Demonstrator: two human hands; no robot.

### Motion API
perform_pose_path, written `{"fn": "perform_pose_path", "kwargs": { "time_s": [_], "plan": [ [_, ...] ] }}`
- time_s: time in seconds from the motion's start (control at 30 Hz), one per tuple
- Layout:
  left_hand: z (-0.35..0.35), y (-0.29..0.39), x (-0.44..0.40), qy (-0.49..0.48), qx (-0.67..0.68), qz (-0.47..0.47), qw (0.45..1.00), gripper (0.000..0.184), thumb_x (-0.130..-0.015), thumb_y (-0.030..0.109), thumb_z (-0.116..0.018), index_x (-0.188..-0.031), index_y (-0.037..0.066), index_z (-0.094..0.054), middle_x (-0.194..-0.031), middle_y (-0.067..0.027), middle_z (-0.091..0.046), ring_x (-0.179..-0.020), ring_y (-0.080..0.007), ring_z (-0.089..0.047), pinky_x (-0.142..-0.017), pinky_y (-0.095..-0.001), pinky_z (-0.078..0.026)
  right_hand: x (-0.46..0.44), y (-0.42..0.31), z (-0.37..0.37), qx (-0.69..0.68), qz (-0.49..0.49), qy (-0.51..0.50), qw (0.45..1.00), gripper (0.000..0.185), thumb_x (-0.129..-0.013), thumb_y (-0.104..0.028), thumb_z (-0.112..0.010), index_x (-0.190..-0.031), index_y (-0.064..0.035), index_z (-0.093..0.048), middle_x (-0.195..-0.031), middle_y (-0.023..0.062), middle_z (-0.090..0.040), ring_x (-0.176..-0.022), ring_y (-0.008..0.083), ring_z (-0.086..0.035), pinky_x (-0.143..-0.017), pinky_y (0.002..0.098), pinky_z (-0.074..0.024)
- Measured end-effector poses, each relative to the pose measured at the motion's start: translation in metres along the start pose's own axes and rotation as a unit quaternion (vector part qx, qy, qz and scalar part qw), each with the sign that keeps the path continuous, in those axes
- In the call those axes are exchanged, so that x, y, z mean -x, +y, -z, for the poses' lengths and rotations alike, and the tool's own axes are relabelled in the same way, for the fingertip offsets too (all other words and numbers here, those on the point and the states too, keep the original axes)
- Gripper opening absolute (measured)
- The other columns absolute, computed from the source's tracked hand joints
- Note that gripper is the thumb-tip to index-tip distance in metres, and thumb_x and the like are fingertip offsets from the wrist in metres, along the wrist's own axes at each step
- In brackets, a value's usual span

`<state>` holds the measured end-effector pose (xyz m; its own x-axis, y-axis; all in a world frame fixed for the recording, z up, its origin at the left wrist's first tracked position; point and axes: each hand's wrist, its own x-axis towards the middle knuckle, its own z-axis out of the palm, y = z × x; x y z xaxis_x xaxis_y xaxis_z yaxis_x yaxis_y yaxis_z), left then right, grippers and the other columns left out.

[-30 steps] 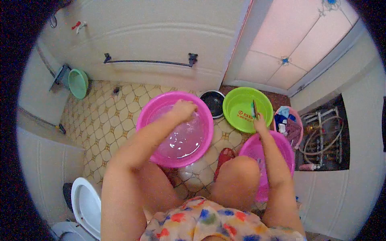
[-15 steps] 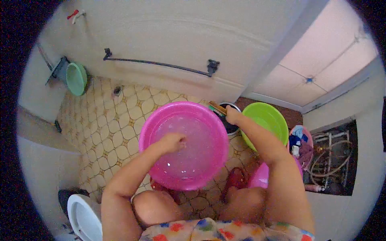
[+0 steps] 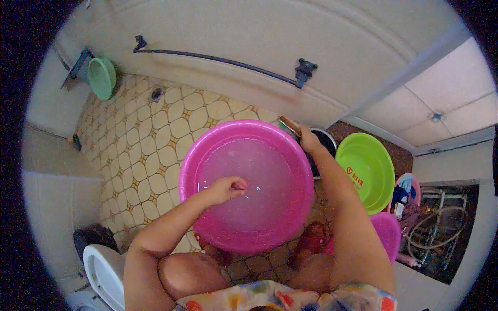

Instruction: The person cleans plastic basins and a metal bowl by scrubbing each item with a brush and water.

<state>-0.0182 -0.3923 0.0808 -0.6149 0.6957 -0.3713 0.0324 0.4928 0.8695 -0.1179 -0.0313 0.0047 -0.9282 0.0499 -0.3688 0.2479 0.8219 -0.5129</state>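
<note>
A large pink basin (image 3: 189, 155) of cloudy water stands on the floor between my knees. Over its water, left of the middle, is my left hand (image 3: 225, 190), fingers curled in; whatever they may hold is hidden. My right hand (image 3: 309, 141) grips a scrub brush (image 3: 289, 125) with a brown wooden back and pale green bristles. The brush is just beyond the basin's far right rim, in front of a dark bucket with a pale rim (image 3: 328, 137).
At the right are a lime-green basin (image 3: 381, 155), a smaller pink basin (image 3: 389, 236) and a container of clothes (image 3: 407, 194). A black rail (image 3: 223, 61) runs along the wall. A pale green basin (image 3: 101, 78) leans far left, near a floor drain (image 3: 156, 94). A white toilet (image 3: 106, 274) is lower left.
The view has shifted, and the pink basin looks larger. My left hand stays over the water with its fingers curled. My right hand still holds the brush near the far right rim.
</note>
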Motion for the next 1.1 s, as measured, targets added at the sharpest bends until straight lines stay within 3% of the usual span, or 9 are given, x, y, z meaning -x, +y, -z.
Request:
{"fn": "perform_pose_path", "kwargs": {
  "time_s": [0.1, 0.2, 0.33, 0.43, 0.53, 0.63, 0.83, 0.97, 1.1],
  "plan": [
    [-0.004, -0.009, -0.002, -0.003, 0.038, 0.013, 0.999, 0.025, -0.080, 0.013, -0.063, -0.103, 0.004, -0.055, -0.091, -0.0074, -0.060, -0.086, -0.0176, -0.058, -0.078, -0.0300, -0.047, -0.009, 0.022, -0.006, 0.061, 0.081, 0.108, 0.989, 0.031, -0.077, -0.004, -0.045, -0.108, -0.0032, -0.042, -0.110, 0.0263, -0.049, -0.093, 0.0464, -0.052, -0.080, 0.0487, -0.0429],
    [-0.001, 0.011, 0.004, -0.006, 0.027, 0.045, 0.999, 0.024, -0.082, 0.013, -0.062, -0.104, 0.005, -0.055, -0.093, -0.0071, -0.059, -0.088, -0.0158, -0.057, -0.079, -0.0289, -0.046, 0.016, -0.011, 0.028, 0.200, 0.046, 0.096, 0.974, 0.029, -0.088, -0.014, -0.034, -0.113, -0.0053, -0.046, -0.110, 0.0237, -0.051, -0.096, 0.0382, -0.055, -0.080, 0.0446, -0.0463],
    [-0.011, -0.005, 0.003, 0.001, 0.123, 0.030, 0.992, 0.026, -0.081, 0.014, -0.063, -0.104, 0.005, -0.056, -0.091, -0.0048, -0.060, -0.087, -0.0135, -0.056, -0.078, -0.0272, -0.045, 0.051, -0.021, 0.049, 0.204, 0.069, 0.172, 0.961, 0.030, -0.086, -0.011, -0.035, -0.112, -0.0012, -0.045, -0.109, 0.0215, -0.050, -0.088, 0.0366, -0.058, -0.073, 0.0442, -0.0493],
    [-0.013, 0.004, 0.004, 0.000, 0.089, 0.003, 0.996, 0.026, -0.081, 0.016, -0.063, -0.104, 0.005, -0.056, -0.091, -0.0054, -0.060, -0.087, -0.0130, -0.056, -0.078, -0.0273, -0.045, 0.067, -0.016, 0.057, 0.162, 0.090, 0.255, 0.949, 0.032, -0.073, -0.003, -0.053, -0.103, -0.0023, -0.045, -0.105, 0.0196, -0.046, -0.077, 0.0411, -0.056, -0.065, 0.0483, -0.0475],
    [-0.019, 0.031, 0.008, -0.005, 0.099, 0.039, 0.994, 0.025, -0.082, 0.018, -0.062, -0.102, 0.005, -0.057, -0.090, -0.0056, -0.060, -0.087, -0.0127, -0.055, -0.078, -0.0273, -0.045, 0.082, -0.023, 0.075, 0.195, 0.083, 0.295, 0.932, 0.031, -0.072, -0.002, -0.055, -0.102, -0.0023, -0.046, -0.105, 0.0195, -0.046, -0.078, 0.0407, -0.056, -0.065, 0.0483, -0.0474],
    [-0.032, 0.017, 0.001, 0.005, 0.104, -0.006, 0.995, 0.031, -0.081, 0.019, -0.063, -0.108, 0.006, -0.054, -0.094, -0.0061, -0.059, -0.088, -0.0136, -0.055, -0.078, -0.0280, -0.045, 0.111, -0.067, 0.112, 0.229, 0.064, 0.299, 0.924, 0.022, -0.080, -0.009, -0.045, -0.099, 0.0003, -0.052, -0.107, 0.0208, -0.051, -0.082, 0.0361, -0.060, -0.068, 0.0440, -0.0504],
    [-0.030, 0.055, 0.018, 0.149, 0.080, -0.031, 0.985, 0.069, -0.076, 0.026, -0.068, -0.131, 0.006, -0.030, -0.110, -0.0178, -0.050, -0.093, -0.0217, -0.054, -0.080, -0.0327, -0.045, 0.152, -0.135, 0.151, 0.235, 0.119, 0.311, 0.913, 0.020, -0.079, -0.008, -0.047, -0.097, 0.0002, -0.052, -0.097, 0.0205, -0.054, -0.078, 0.0361, -0.060, -0.065, 0.0442, -0.0506],
    [-0.018, 0.080, 0.035, 0.193, -0.004, 0.035, 0.981, 0.087, -0.075, 0.032, -0.069, -0.137, 0.003, -0.016, -0.116, -0.0184, -0.050, -0.106, -0.0273, -0.051, -0.088, -0.0397, -0.043, 0.172, -0.180, 0.131, 0.221, 0.200, 0.243, 0.923, 0.022, -0.076, -0.009, -0.052, -0.096, 0.0003, -0.053, -0.098, 0.0215, -0.054, -0.079, 0.0361, -0.060, -0.066, 0.0449, -0.0502],
    [-0.009, 0.068, 0.045, 0.193, 0.050, 0.008, 0.980, 0.083, -0.078, 0.036, -0.063, -0.137, 0.004, -0.014, -0.122, -0.0217, -0.047, -0.109, -0.0324, -0.050, -0.093, -0.0414, -0.039, 0.162, -0.197, 0.068, 0.145, 0.319, 0.174, 0.920, 0.027, -0.074, -0.011, -0.058, -0.099, -0.0003, -0.053, -0.104, 0.0218, -0.053, -0.084, 0.0372, -0.059, -0.073, 0.0458, -0.0484]
  ]
}}
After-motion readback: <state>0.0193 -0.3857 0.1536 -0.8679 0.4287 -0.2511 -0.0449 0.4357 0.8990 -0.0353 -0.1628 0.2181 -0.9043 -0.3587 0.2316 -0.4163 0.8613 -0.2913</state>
